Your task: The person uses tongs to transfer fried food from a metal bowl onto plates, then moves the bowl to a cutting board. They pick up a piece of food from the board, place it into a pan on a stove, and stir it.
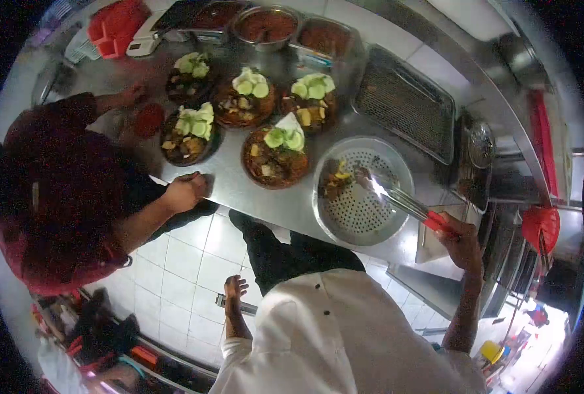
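Observation:
My right hand (461, 238) is wrapped round the red handle of metal tongs (404, 200). The tips of the tongs reach into a round perforated metal colander (363, 230), near a small heap of cooked food (335, 182) on its left side. My left hand (235, 287) hangs low over the floor, away from the counter, its fingers loosely apart and nothing in them. Left of the colander stands a brown plate of food (275, 164) topped with cucumber slices and a pale wedge. Several similar plates, one of them a brown plate (243, 108), are grouped behind it.
A co-worker in dark red (75, 197) stands at the left, one hand (185, 192) at the counter edge (229, 197). Metal containers of red sauce (266, 26) line the back. A rack tray (404, 98) lies behind the colander; a red basket (118, 26) sits far left.

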Demonstrator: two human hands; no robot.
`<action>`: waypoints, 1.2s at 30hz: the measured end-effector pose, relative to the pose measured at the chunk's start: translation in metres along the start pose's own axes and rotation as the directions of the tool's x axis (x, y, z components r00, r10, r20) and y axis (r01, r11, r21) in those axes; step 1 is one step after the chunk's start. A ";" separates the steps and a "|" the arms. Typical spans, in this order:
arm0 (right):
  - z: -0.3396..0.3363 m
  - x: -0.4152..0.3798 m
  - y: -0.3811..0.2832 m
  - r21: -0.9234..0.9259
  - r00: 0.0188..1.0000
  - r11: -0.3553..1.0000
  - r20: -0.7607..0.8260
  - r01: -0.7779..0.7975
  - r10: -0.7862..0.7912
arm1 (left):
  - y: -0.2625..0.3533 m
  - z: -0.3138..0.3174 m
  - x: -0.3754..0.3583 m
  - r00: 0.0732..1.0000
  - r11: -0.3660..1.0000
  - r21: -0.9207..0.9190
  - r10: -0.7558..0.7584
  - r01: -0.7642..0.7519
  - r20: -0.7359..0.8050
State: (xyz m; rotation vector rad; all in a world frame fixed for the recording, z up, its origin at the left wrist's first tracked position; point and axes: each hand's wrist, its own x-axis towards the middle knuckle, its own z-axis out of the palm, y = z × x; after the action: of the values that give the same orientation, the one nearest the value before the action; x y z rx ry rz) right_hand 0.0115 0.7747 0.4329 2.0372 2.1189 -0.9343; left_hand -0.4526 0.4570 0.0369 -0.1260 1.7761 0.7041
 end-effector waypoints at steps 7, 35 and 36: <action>-0.002 0.035 -0.065 0.048 0.953 0.958 -0.133 0.281 -0.273 | 0.013 0.004 0.001 0.998 0.994 -0.094 0.058 -0.059 -0.008; -0.017 0.013 -0.109 -0.325 0.999 0.946 0.047 0.002 0.014 | 0.032 -0.040 0.034 1.000 0.991 -0.135 -0.016 0.016 0.005; -0.020 0.011 -0.103 -0.343 0.998 0.937 0.041 0.066 -0.056 | 0.037 -0.037 0.036 1.000 0.991 -0.136 -0.005 0.004 -0.007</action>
State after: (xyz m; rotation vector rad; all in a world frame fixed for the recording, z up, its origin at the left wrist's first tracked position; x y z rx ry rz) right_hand -0.0781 0.7995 0.4836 1.7831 2.1573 -0.5450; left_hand -0.5114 0.4774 0.0250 -0.2247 1.7341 0.8222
